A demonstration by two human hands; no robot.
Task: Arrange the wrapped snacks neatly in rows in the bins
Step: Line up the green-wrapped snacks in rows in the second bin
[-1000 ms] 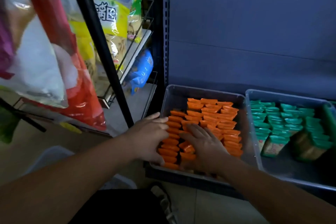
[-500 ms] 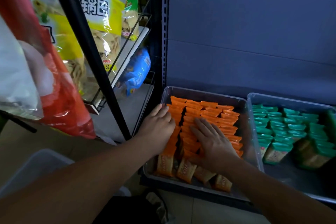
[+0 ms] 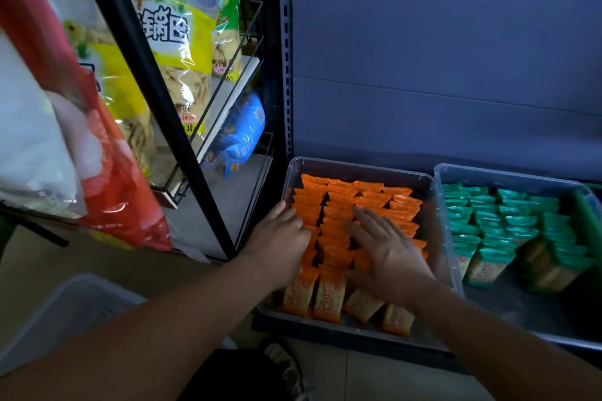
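A clear plastic bin (image 3: 358, 164) on the bottom shelf holds several rows of orange wrapped snacks (image 3: 338, 198) standing on edge. My left hand (image 3: 280, 241) rests flat against the leftmost row at the bin's left wall, fingers straight. My right hand (image 3: 384, 247) lies palm down on the middle and right rows, fingers spread and straight. The front packets (image 3: 329, 298) lean back and show their yellow faces. To the right, a second clear bin (image 3: 508, 174) holds rows of green wrapped snacks (image 3: 488, 224).
A black wire rack (image 3: 208, 114) with large hanging snack bags (image 3: 169, 42) stands close on the left. A pale plastic basket (image 3: 62, 312) sits on the floor at lower left. A blue-grey shelf back panel (image 3: 439, 42) rises behind the bins.
Both hands slid forward over the orange rows toward the bin's back. The rows shifted back and the front packets now tilt with their faces showing.
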